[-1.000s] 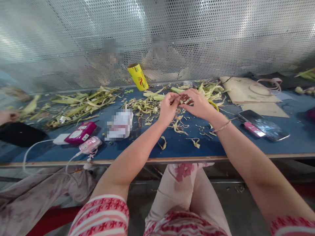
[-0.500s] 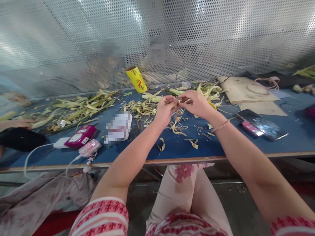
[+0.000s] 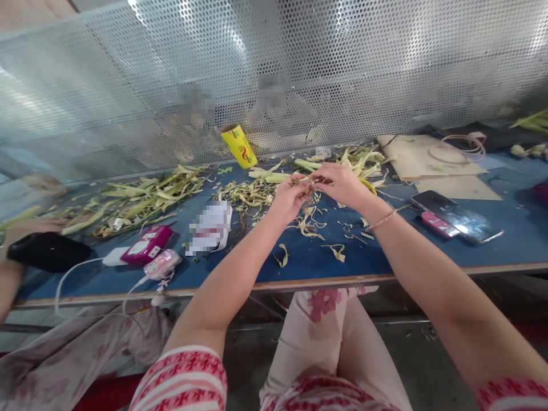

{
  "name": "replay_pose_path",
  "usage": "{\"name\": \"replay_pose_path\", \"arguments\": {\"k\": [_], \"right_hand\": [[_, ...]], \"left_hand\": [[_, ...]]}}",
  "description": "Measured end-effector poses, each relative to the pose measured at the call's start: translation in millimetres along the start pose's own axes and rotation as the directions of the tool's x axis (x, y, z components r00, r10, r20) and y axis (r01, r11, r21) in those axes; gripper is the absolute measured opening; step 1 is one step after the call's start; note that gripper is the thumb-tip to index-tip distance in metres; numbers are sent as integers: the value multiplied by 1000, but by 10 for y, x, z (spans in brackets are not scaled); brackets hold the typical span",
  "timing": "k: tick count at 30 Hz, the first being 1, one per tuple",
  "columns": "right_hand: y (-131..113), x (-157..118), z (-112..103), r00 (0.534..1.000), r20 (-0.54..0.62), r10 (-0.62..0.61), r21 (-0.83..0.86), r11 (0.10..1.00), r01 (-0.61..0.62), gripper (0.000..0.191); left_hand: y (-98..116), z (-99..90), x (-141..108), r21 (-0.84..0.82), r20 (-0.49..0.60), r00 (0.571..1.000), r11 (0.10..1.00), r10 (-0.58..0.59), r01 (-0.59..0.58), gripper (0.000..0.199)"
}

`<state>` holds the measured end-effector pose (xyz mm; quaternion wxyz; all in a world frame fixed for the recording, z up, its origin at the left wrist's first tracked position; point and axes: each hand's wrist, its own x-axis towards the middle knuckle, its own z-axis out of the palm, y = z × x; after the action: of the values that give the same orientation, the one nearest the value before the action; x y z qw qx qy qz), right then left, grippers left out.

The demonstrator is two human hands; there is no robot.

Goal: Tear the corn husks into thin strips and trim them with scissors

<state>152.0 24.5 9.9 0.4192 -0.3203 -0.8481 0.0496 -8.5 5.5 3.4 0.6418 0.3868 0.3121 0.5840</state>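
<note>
My left hand (image 3: 291,196) and my right hand (image 3: 338,181) meet above the middle of the blue table (image 3: 252,262). Their fingers are pressed together around something small and pale green, mostly hidden between the fingertips. Just left of my left hand lies a pile of small plant scraps (image 3: 246,195). Pale green leaves and stalks (image 3: 363,160) lie behind my right hand. Dry curled strips (image 3: 311,224) are scattered on the table below my hands.
A yellow tube (image 3: 238,146) stands tilted near the perforated metal screen (image 3: 368,68). Phone (image 3: 456,216) and cardboard (image 3: 428,157) lie right. To the left are a magenta device (image 3: 146,245), a leaf pile (image 3: 154,197) and another person's arm (image 3: 9,274) beside a black object (image 3: 49,252).
The view has shifted slightly, so things at the left sit lower and further right. My hands stay together; a little more pale green shows between their fingers.
</note>
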Motion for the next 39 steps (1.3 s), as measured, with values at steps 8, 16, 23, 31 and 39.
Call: {"name": "replay_pose_path", "arguments": {"k": [8,16,23,31,39], "right_hand": [[8,-2,-15,1000,13,-11,40,999,11,13],[-43,-8,-106,974,68,216,193,955,-225,16],[-7,-10,-124,963,132,236,121,960,-251,9],[29,-21,-84,970,154,188,112,972,-206,9],[10,-31,-56,963,135,233,84,966,-245,7]], "left_hand": [[-46,-44,42,89,2,998,994,56,-56,31],[-72,-170,131,449,128,919,805,372,-388,34],[-74,-176,126,531,186,872,700,453,-477,32],[-83,-168,99,434,143,904,796,402,-422,44],[-73,-151,97,383,166,918,834,361,-397,47]]}}
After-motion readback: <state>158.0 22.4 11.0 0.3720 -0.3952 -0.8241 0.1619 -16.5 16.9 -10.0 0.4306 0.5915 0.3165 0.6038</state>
